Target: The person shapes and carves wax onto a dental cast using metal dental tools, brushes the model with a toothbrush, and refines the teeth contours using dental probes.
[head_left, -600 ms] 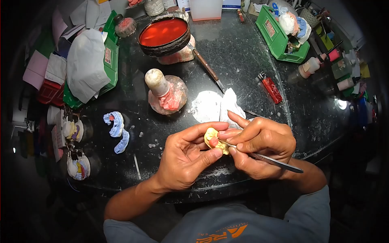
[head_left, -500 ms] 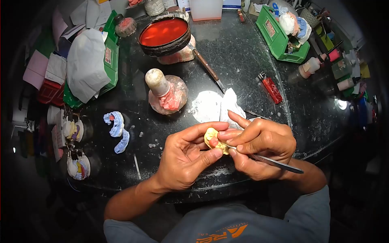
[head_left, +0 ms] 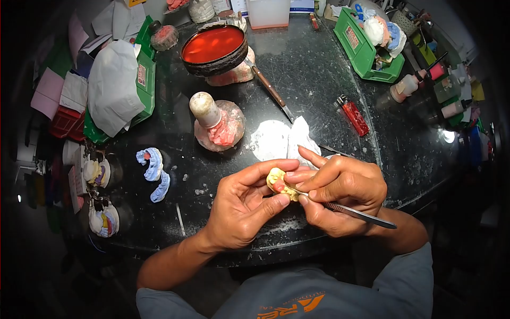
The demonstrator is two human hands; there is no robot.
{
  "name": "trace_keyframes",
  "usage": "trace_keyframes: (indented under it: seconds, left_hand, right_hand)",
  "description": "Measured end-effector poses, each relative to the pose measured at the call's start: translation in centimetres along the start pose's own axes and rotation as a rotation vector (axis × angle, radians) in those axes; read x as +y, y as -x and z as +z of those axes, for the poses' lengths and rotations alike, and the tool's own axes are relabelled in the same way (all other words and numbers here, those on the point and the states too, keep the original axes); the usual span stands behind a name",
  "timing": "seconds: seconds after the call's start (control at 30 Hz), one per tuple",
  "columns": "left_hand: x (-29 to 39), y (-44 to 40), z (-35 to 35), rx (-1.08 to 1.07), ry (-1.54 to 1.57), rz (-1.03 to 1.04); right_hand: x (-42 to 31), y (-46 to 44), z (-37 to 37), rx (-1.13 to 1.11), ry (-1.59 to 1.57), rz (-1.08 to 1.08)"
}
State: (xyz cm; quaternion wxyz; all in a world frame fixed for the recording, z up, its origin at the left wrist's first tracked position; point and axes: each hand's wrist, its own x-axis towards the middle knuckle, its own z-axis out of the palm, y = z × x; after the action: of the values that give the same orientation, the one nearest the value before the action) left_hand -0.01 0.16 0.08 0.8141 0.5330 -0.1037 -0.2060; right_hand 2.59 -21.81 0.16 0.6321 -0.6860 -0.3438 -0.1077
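Observation:
My left hand is closed on a small yellow dental cast, held between thumb and fingers above the front of the bench. A patch of pink wax sits on the cast. In my right hand is a slim metal carving tool, gripped like a pen, its tip against the cast near the wax. Part of the cast is hidden behind my fingers. Just beyond my hands lies a crumpled white cloth, beside a round white patch.
A glass burner with a capped top stands behind my left hand. Further back is a pan of red wax, with a wooden-handled knife near it. A red lighter, blue casts and green bins lie around.
Almost nothing differs. The view has shifted very slightly, and both hands keep the same grip on the cast and the tool.

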Motion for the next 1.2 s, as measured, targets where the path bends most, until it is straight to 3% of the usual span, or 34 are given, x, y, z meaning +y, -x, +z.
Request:
trace_keyframes:
  seconds: [0.77,1.2]
  left_hand:
    - [-0.5,0.0,0.0,0.003,0.006,0.002]
    - [0.1,0.1,0.0,-0.025,0.174,-0.127]
  right_hand:
    - [0.0,0.1,0.0,0.014,0.004,0.02]
    - [-0.4,-0.5,-0.9,0.039,0.143,-0.023]
